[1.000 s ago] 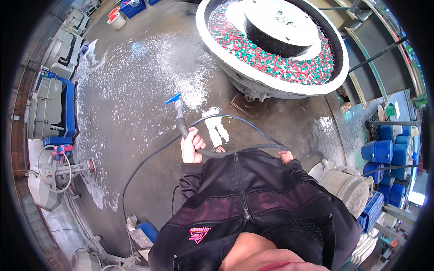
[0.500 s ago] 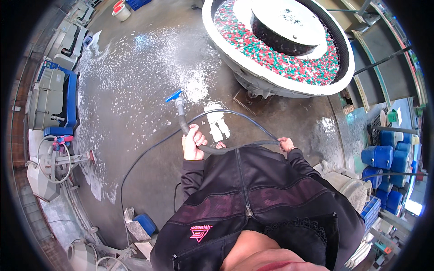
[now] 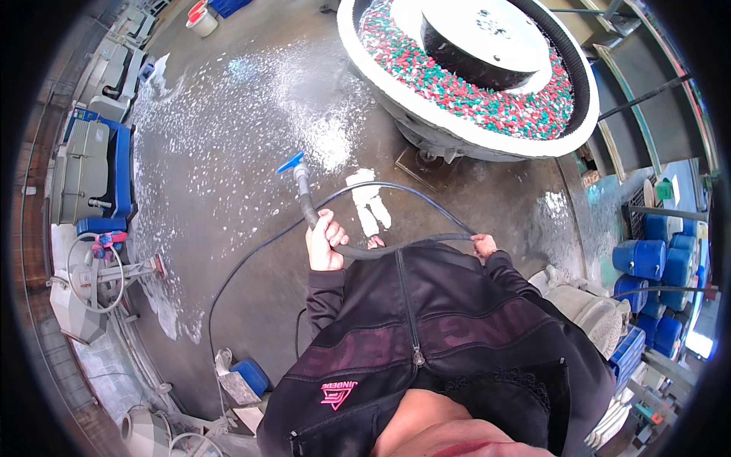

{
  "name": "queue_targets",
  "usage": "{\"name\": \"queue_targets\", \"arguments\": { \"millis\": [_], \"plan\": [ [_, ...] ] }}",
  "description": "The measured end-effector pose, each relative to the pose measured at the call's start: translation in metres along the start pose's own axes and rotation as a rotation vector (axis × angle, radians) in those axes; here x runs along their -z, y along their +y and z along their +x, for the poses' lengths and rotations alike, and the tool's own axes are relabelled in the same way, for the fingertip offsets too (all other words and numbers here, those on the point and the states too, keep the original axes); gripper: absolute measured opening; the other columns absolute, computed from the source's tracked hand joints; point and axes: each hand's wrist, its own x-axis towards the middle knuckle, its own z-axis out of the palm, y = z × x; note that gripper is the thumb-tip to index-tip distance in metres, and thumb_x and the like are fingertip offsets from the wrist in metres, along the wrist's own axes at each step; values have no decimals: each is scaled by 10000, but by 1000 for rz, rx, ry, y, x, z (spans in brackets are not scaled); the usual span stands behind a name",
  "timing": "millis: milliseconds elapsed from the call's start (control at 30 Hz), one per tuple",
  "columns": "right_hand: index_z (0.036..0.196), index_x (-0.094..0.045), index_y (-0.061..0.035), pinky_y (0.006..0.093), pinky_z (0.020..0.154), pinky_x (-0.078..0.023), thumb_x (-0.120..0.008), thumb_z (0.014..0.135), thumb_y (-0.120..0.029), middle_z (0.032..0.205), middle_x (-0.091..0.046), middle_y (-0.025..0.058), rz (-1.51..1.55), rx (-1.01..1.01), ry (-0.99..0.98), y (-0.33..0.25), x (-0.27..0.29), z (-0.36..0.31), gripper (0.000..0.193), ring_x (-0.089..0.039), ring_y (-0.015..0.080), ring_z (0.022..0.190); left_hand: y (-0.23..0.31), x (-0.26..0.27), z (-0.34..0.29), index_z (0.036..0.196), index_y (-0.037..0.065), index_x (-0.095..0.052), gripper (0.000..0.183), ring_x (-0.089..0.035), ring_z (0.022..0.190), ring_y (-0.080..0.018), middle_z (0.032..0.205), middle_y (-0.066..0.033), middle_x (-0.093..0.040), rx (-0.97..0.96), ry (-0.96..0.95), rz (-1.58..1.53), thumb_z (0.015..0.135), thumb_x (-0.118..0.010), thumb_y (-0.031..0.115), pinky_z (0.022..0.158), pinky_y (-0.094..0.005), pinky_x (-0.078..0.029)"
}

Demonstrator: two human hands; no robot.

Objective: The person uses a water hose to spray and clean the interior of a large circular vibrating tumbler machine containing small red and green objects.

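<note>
My left hand (image 3: 326, 240) is closed around a grey hose (image 3: 306, 206) in front of my body. Beyond that hand the hose ends in a flat blue nozzle head (image 3: 290, 162), held over the wet floor (image 3: 205, 221). From my left hand the hose runs across my waist to my right hand (image 3: 483, 246), whose fingers are wrapped round it. Past my right hand a thinner-looking dark stretch of hose (image 3: 373, 184) arches forward, then curves down to the left. Foam or water spots (image 3: 244, 99) cover the floor ahead of the nozzle.
A big round tub (image 3: 487, 141) with red, green and white pellets stands ahead right. Grey-and-blue machines (image 3: 82, 167) line the left side. Blue drums (image 3: 640, 260) are stacked at right, near a pale round machine (image 3: 590, 312). A white bucket (image 3: 202, 23) stands far left.
Both hands keep the same hold on the hose, and the nozzle has barely moved. The surroundings have shifted slightly in the picture.
</note>
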Motion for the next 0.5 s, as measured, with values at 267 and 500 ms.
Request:
{"name": "queue_targets", "arguments": {
  "millis": [267,500],
  "plan": [
    [965,-595,-76,257,372,-377,-443,730,-2,595,-537,28,88,3,-55,-10,0,-3,290,-484,111,414,-7,-3,4,865,115,-459,72,-277,376,-45,472,68,-293,-4,-4,0,819,-513,127,412,-223,-289],
    [954,-602,-72,254,378,-365,-450,728,6,582,-521,23,74,12,-26,9,6,5,283,-465,107,420,-9,-3,3,860,117,-455,73,-276,374,-42,463,70,-285,3,-14,-2,819,-515,121,407,-225,-293]
  ]
}}
